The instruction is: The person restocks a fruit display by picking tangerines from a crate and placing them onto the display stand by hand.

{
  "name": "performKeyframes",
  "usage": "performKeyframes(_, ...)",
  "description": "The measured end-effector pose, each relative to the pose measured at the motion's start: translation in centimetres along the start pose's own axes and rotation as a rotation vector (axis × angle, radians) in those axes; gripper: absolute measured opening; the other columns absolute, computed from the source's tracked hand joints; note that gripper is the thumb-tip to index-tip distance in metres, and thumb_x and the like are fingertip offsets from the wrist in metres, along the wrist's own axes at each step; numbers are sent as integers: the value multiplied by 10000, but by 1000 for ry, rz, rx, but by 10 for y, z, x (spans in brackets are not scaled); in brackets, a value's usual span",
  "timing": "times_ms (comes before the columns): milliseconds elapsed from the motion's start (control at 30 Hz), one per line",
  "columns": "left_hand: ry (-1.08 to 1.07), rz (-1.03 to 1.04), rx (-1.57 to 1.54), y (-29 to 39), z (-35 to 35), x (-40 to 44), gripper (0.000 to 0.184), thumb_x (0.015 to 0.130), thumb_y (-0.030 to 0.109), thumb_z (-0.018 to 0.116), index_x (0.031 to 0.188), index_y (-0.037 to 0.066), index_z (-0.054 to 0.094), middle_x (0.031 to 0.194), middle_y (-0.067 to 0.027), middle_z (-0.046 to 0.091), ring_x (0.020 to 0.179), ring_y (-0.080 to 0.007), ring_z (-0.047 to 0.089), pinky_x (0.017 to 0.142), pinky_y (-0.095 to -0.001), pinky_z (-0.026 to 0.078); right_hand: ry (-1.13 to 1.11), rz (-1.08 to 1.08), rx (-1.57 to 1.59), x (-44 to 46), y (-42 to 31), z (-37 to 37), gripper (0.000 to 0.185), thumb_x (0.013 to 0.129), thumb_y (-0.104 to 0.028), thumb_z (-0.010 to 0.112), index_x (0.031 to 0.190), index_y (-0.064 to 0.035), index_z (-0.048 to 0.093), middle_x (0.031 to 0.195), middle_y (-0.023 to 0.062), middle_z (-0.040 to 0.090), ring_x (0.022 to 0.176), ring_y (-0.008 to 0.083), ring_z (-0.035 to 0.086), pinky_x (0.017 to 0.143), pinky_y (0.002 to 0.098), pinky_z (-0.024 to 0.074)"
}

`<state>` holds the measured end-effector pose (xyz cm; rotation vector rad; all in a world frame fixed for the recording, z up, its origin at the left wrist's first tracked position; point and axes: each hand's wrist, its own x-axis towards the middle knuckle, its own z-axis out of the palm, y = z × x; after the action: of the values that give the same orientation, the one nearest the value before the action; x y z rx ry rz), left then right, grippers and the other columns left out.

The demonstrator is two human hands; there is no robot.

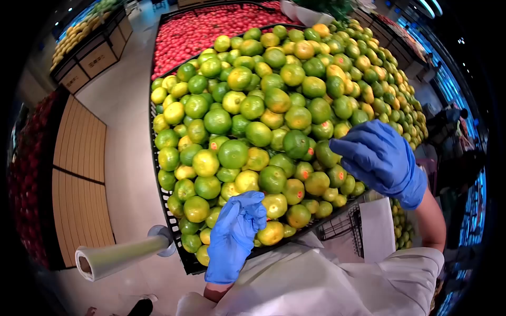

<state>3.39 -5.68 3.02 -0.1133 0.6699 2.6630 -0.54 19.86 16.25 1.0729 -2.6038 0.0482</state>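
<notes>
A large heap of green and yellow-orange mandarins (232,154) fills a black crate stand (182,247) in front of me. My left hand (232,234), in a blue glove, hangs over the near edge of the heap. Its fingers are curled together, and whether anything is inside them is hidden. On the right side of the heap, my right hand (380,160), also in a blue glove, is bent with its fingers partly extended. Its fingertips are beside a green mandarin (326,154); whether they touch it I cannot tell. Several mandarins carry small red stickers.
A roll of clear plastic bags (121,257) sticks out at the lower left. Behind the mandarins lies a bed of small red fruit (211,34). A slatted wooden display (79,184) stands left across the aisle. A wire basket (340,231) hangs below the near right edge.
</notes>
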Motion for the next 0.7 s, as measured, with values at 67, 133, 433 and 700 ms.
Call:
performKeyframes(67,-2,-91,27,-19,8,0,360,955,240,466,1124,-70,536,1018,-110,575,838,-154,535,672,-282,454,-21,204,79,-66,-22,-10,300,773,-118,686,1066,-89,630,796,51,575,703,226,553,601,331,435)
performKeyframes(133,-29,-194,23,-38,12,0,361,948,258,479,1112,-56,549,1074,-110,596,844,-140,551,667,-270,463,73,602,494,-133,-43,0,215,836,-85,615,1041,-38,661,821,89,624,742,239,599,679,333,481)
performKeyframes(433,-39,-458,169,-162,71,9,330,956,227,490,1085,-69,560,871,-65,616,642,-92,540,488,-196,432,610,1584,671,-370,-100,79,198,915,-137,565,1017,3,660,850,84,670,762,127,617,716,263,500)
performKeyframes(700,-160,-673,491,-337,138,13,369,942,261,465,1118,-48,565,857,-39,593,664,-63,504,547,-176,393,252,1765,288,-624,-47,67,217,849,-150,613,1040,-48,627,941,141,648,850,301,611,766,350,486)
